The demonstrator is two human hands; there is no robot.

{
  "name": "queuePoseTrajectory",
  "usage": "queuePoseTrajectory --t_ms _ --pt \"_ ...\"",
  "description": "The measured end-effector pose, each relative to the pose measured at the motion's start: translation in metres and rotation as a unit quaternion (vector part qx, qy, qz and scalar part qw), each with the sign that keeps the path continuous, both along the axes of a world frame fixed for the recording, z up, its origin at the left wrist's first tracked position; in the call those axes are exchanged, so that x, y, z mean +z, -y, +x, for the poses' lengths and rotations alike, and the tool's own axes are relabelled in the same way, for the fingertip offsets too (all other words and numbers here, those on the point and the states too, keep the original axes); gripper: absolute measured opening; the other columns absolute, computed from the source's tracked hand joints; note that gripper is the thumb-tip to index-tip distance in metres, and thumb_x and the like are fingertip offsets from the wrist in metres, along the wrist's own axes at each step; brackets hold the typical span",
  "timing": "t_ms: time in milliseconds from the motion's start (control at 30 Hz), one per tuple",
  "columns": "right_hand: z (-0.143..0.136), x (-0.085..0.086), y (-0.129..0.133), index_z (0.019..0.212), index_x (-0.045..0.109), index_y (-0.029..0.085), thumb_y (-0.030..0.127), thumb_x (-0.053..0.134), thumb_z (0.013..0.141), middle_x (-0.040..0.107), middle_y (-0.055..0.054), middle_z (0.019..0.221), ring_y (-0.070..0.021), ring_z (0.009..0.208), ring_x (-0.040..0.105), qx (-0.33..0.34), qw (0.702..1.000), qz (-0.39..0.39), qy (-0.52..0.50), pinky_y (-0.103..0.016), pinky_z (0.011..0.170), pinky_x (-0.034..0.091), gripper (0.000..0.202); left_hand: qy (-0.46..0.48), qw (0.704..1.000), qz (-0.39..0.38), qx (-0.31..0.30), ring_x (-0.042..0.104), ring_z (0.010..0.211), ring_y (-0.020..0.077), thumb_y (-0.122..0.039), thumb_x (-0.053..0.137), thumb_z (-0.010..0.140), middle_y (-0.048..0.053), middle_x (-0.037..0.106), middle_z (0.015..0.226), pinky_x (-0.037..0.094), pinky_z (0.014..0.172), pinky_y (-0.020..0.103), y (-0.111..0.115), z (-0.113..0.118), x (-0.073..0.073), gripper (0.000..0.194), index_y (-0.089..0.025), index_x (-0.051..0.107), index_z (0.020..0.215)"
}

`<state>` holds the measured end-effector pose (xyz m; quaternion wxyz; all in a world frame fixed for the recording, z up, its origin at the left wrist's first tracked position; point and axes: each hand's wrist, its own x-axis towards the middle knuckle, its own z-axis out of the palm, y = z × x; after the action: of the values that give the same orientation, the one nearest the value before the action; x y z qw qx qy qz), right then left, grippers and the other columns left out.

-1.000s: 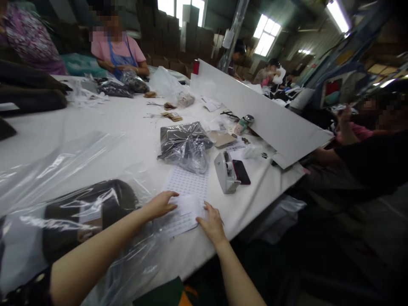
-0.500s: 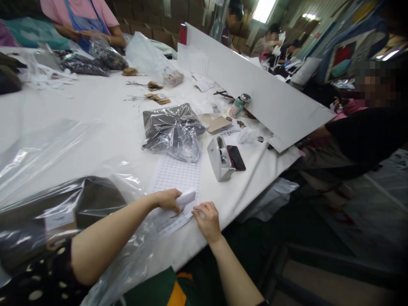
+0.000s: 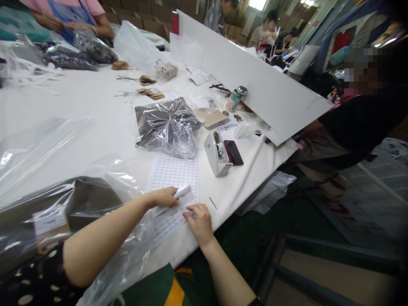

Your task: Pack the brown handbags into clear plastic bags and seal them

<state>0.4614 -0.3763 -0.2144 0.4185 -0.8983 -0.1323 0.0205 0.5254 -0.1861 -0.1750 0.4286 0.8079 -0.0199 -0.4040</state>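
Slip: white paper, seemingly folded; held by the left hand over the sheet, far-left of the right hand and apart from its fingertips.
Left hand: closed on the slip's left end, thumb and fingers pinching; right end is left free.
Right hand: fingers bent, tips low over the sheet's right side; whether anything is pinched cannot be told.
Slip handling: judged very light, bendy, easily creased; best taken by an edge with a soft pinch.
Sheet: printed in small rows, laid flat on the table; far end is met by the bagged pouch, near part lies beneath both hands.
Sheet handling: judged limp, prone to sliding; best pinned or lifted by its right edge.
Big bag: clear, dark item inside, near left; judged slippery.
Dispenser: placed right of the sheet, beside the phone.
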Motion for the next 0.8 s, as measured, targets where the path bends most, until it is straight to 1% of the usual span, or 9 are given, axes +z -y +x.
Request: queuePoseTrajectory --t_ms 167,267,367,467,600,733,800 --pt "-0.001 0.002 -0.004 0.087 0.067 0.021 0.023 0.07 0.074 0.066 -0.003 0.085 -0.0198 0.086 0.054 -0.02 1.0 -0.015 0.009 -0.033 0.082 0.043 0.014 -0.008 0.999 -0.047 0.011 0.059 0.092 0.0234 -0.018 0.047 0.057 0.001 0.066 0.091 0.046 0.077 0.028 0.0 -0.002 0.006 0.039 -0.017 0.062 0.094" --pt "0.0 0.001 -0.006 0.085 0.068 0.021 0.023 0.07 0.073 0.066 -0.002 0.083 -0.0195 0.084 0.054 -0.024 0.999 -0.013 0.017 -0.033 0.082 0.043 0.012 -0.027 0.997 -0.076 0.013 0.061 0.088 0.0233 -0.019 0.051 0.059 0.001 0.067 0.089 0.048 0.074 0.028 0.001 -0.005 0.009 0.039 -0.017 0.061 0.096" --pt "0.0 -0.002 -0.005 0.085 0.068 0.021 0.019 0.068 0.075 0.067 -0.001 0.084 -0.0187 0.083 0.055 -0.012 1.0 -0.002 0.018 -0.032 0.082 0.043 0.01 -0.043 0.994 -0.098 0.016 0.062 0.086 0.0235 -0.027 0.06 0.059 0.001 0.067 0.088 0.049 0.072 0.029 0.005 -0.008 0.008 0.039 -0.017 0.059 0.097" --pt "-0.002 -0.003 -0.004 0.09 0.067 0.021 0.018 0.069 0.074 0.068 -0.001 0.088 -0.0184 0.085 0.055 0.0 1.0 0.007 0.015 -0.031 0.083 0.044 0.016 -0.039 0.995 -0.093 0.026 0.061 0.087 0.0238 -0.027 0.065 0.055 0.0 0.068 0.085 0.048 0.074 0.029 0.009 -0.008 0.004 0.041 -0.017 0.06 0.095" --pt "-0.006 -0.002 -0.003 0.09 0.068 0.02 0.019 0.071 0.072 0.067 -0.002 0.086 -0.0194 0.087 0.053 -0.022 0.999 -0.012 0.025 -0.031 0.083 0.043 0.018 -0.043 0.996 -0.067 0.041 0.062 0.086 0.024 -0.025 0.062 0.057 0.001 0.068 0.083 0.049 0.073 0.03 0.012 -0.008 0.0 0.037 -0.017 0.061 0.093" --pt "-0.008 0.0 -0.003 0.088 0.068 0.021 0.025 0.071 0.073 0.067 -0.002 0.084 -0.0198 0.085 0.052 -0.026 0.998 -0.039 0.031 -0.032 0.083 0.041 0.015 -0.058 0.995 -0.065 0.046 0.063 0.082 0.0235 -0.025 0.06 0.059 0.002 0.068 0.083 0.05 0.068 0.029 0.014 -0.011 0.004 0.037 -0.017 0.06 0.094" --pt "-0.008 0.0 -0.003 0.086 0.068 0.021 0.025 0.07 0.074 0.067 -0.001 0.083 -0.0195 0.084 0.052 -0.024 0.998 -0.049 0.036 -0.033 0.082 0.04 0.012 -0.065 0.995 -0.066 0.046 0.064 0.081 0.0227 -0.028 0.06 0.06 0.001 0.069 0.083 0.05 0.066 0.027 0.016 -0.012 0.009 0.037 -0.017 0.06 0.096"
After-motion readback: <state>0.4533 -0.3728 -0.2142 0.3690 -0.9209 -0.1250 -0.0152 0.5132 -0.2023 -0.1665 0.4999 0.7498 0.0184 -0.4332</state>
